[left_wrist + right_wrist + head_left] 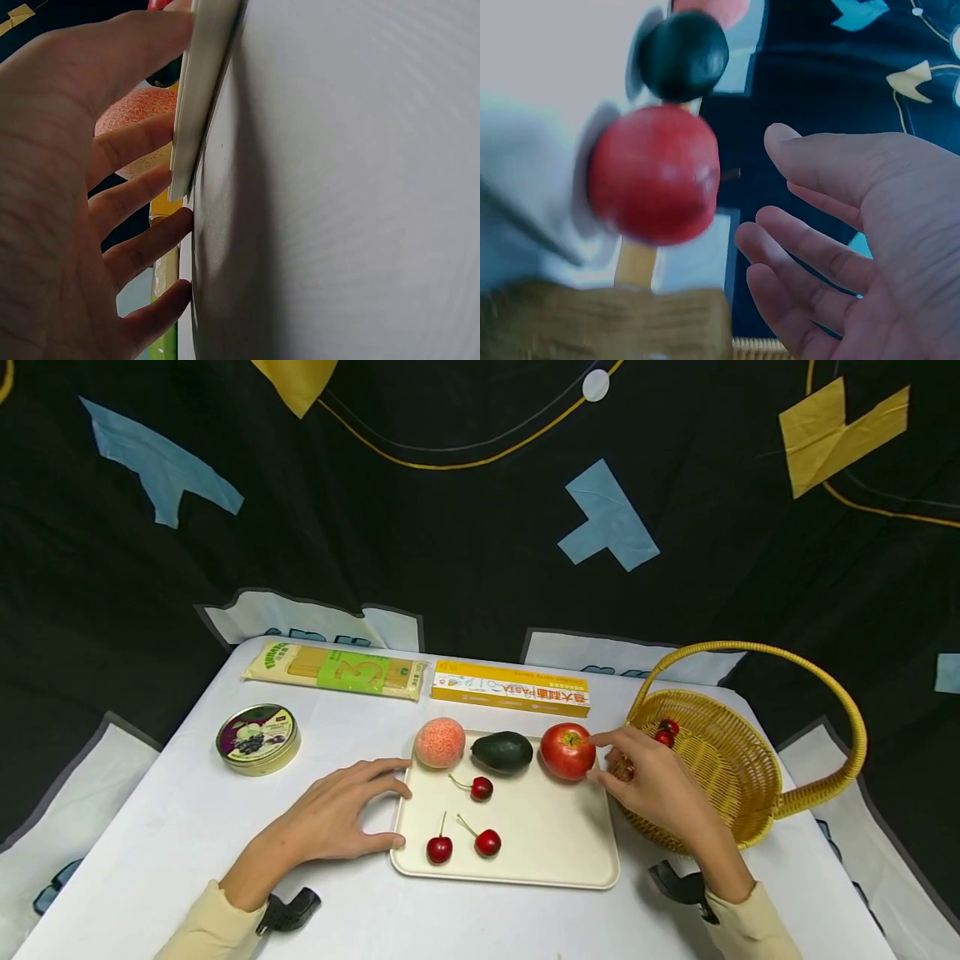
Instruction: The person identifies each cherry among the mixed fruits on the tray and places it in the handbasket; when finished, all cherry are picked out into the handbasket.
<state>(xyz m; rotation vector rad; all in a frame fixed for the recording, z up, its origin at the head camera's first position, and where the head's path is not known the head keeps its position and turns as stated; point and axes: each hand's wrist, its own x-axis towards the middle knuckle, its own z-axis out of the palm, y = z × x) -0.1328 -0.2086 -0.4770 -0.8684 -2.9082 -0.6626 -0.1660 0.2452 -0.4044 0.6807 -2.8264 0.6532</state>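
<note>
1 apple [567,753] sits at the tray's [555,852] far right corner, so I'd steady the tray with the left hand's [341,810] spread fingers and center the right hand's [652,777] parted, empty ones.

There are five cherries [439,849], two pasta packs [510,687] and one apple [564,755], peach [440,743], avocado [502,752], tray [551,835], tin [258,739] and basket [708,756].

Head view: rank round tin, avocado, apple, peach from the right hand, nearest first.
1. Apple: back right of the tray, by the right hand
2. Avocado: tray's back middle
3. Peach: tray's back left
4. Round tin: off the tray, far left
</note>
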